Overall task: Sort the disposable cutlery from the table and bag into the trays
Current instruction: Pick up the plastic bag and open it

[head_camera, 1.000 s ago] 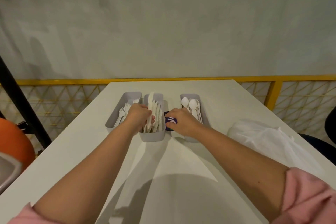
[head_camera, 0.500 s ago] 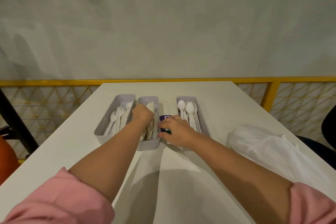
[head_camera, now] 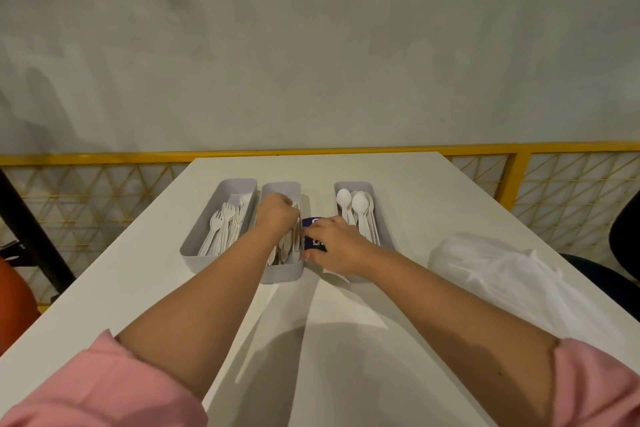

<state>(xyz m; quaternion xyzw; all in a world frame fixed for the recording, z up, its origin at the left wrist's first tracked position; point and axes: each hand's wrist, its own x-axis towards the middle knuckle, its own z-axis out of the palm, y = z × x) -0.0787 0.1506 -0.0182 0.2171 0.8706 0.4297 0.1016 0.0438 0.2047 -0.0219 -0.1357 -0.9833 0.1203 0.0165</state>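
Three grey trays stand side by side on the white table. The left tray holds white forks. The middle tray holds white knives, and my left hand reaches into it, fingers curled among the knives. The right tray holds white spoons. My right hand rests between the middle and right trays on a dark blue packet, fingers closed around it. A clear plastic bag lies crumpled to the right.
A yellow railing with mesh runs behind the table under a grey wall. A black post and an orange object are at the left. A dark chair sits at the right edge.
My left hand has lowered the knives it held upright down into the middle tray. My right hand stays on the blue packet. The view has shifted right.
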